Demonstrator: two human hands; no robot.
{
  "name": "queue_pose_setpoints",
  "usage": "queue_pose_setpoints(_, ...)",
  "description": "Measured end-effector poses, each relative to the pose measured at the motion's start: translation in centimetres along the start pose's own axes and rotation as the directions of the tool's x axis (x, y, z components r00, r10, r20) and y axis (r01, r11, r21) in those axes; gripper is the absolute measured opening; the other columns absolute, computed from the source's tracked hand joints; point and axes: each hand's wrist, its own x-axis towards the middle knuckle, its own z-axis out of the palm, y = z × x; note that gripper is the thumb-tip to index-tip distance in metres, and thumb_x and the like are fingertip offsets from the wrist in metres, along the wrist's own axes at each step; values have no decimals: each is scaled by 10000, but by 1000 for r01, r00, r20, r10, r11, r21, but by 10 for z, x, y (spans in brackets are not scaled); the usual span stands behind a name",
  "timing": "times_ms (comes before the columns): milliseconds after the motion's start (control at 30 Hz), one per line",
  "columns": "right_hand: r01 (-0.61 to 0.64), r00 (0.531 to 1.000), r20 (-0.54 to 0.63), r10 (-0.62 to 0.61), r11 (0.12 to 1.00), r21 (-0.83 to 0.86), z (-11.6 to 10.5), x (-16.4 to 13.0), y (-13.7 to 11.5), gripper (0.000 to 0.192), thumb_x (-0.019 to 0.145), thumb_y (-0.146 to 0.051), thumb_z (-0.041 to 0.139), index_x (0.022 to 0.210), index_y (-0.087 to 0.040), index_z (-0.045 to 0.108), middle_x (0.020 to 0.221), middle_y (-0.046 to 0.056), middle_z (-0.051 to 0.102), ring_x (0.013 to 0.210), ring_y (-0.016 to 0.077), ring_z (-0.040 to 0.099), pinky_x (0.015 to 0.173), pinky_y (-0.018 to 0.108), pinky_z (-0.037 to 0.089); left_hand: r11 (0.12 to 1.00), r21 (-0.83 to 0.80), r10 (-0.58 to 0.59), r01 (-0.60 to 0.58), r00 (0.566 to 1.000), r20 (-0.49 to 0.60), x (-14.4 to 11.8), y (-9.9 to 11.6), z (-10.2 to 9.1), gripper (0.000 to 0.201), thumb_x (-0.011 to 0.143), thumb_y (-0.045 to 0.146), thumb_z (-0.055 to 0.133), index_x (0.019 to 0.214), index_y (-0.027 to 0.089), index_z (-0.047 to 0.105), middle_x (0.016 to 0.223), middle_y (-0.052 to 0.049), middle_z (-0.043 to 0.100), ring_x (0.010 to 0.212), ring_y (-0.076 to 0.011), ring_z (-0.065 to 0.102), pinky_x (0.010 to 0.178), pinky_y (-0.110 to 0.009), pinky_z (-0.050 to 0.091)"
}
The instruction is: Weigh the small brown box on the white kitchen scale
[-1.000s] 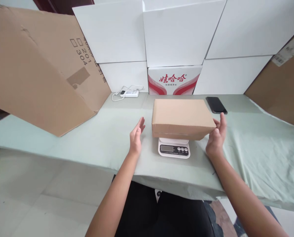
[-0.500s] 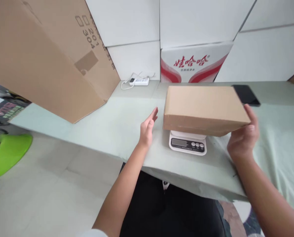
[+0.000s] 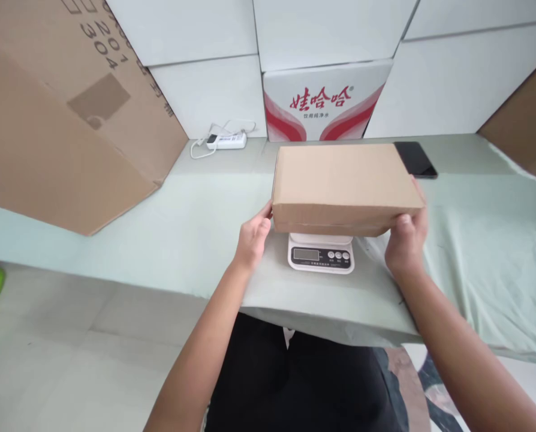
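Nearest the front edge of the tabletop [image 3: 169, 240], which is draped in a pale green cloth with soft wrinkles toward the right, sits a small white kitchen scale [image 3: 321, 255]; smooth plastic, rounded corners, a grey display and three little round buttons facing forward; resting on top of it is a flat rectangular cardboard box [image 3: 343, 183], plain matte brown, sharp-edged, and so much wider than the scale that it overhangs on both sides; the left hand [image 3: 252, 237] has its fingertips pressed against the box's near left corner, fingers loosely curled rather than wrapped round anything; the right hand [image 3: 406, 235] is clamped on the near right corner, thumb on the front face and fingers round the side; further back, just beside the box's far right corner, a black phone [image 3: 415, 159] lies flat and glossy on the cloth; toward the back edge on the left there's a white power strip [image 3: 225, 141] with its thin cord looped loosely beside it; a big brown corrugated carton [image 3: 65, 114] leans in over the left end of the tabletop, with printed numbers and a patch of tape on it; along the back edge stand smooth white panels and a white box with red swooshes and red lettering [image 3: 324, 102].
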Motion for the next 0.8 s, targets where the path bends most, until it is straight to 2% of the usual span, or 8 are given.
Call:
queue_pose_setpoints(100, 19, 1000, -11, -19, 1000, 4, 1, 2, -6, 833, 936, -787, 693, 1623, -322, 619, 1685, 113, 650, 1649, 442, 529, 1425, 709, 366, 1000, -1, 8, -8, 1000, 16, 2, 7, 2, 749, 1045, 772, 582, 1552, 242, 731, 1662, -95, 697, 1618, -384, 598, 1374, -530, 474)
queue_pose_setpoints(167, 33, 999, -9, -33, 999, 15, 2, 12, -13, 804, 916, -768, 740, 1593, -348, 638, 1659, 97, 670, 1646, 426, 534, 1425, 707, 366, 1000, -11, 30, -30, 999, 21, 10, 19, 2, 757, 1038, 778, 593, 1552, 240, 731, 1665, -94, 695, 1616, -388, 599, 1364, -525, 483)
queue_pose_setpoints(267, 106, 994, -1, -106, 992, 63, 8, 40, -24, 844, 890, -744, 783, 1614, -348, 606, 1694, 77, 637, 1684, 401, 489, 1442, 669, 351, 995, -21, 93, -93, 996, 7, 39, 35, 0, 783, 1006, 811, 622, 1517, 233, 757, 1636, -91, 722, 1652, -397, 554, 1396, -530, 435)
queue_pose_setpoints(333, 136, 991, 5, -137, 988, 67, 17, 65, -24, 888, 877, -771, 771, 1639, -358, 574, 1705, 72, 622, 1687, 396, 479, 1440, 654, 363, 992, -22, 121, -121, 993, -12, 67, 35, 1, 770, 998, 813, 636, 1477, 228, 781, 1601, -87, 748, 1689, -396, 502, 1425, -532, 385)
queue_pose_setpoints(400, 118, 993, 21, -118, 993, 28, 29, 87, -14, 967, 851, -833, 750, 1677, -388, 516, 1725, 75, 597, 1686, 392, 472, 1438, 632, 372, 991, -44, 123, -124, 992, -22, 97, 23, 5, 758, 991, 814, 649, 1424, 211, 804, 1527, -104, 790, 1682, -400, 512, 1415, -535, 403)
queue_pose_setpoints(533, 42, 998, 47, -43, 999, 20, 53, 110, 29, 1204, 789, -812, 789, 1780, -334, 301, 1867, 86, 397, 1762, 373, 345, 1455, 606, 336, 997, -49, 62, -66, 995, -82, 133, -25, 16, 827, 937, 896, 633, 1328, 194, 827, 1417, -139, 832, 1611, -412, 595, 1391, -568, 433)
queue_pose_setpoints(667, -12, 996, 91, 10, 1000, 24, 62, 106, 65, 1251, 752, -701, 851, 1785, -333, 250, 1891, 87, 340, 1760, 353, 357, 1447, 580, 358, 998, -64, 5, -9, 997, -71, 139, -59, 19, 845, 889, 959, 618, 1252, 230, 844, 1381, -112, 852, 1591, -408, 616, 1361, -588, 461)
queue_pose_setpoints(800, -38, 997, 70, 37, 999, 10, 60, 103, 74, 1165, 764, -609, 835, 1755, -350, 280, 1869, 86, 376, 1733, 333, 411, 1433, 582, 376, 997, -71, -23, 19, 998, -59, 138, -65, 18, 817, 888, 949, 639, 1213, 230, 850, 1377, -115, 854, 1581, -396, 627, 1380, -568, 434)
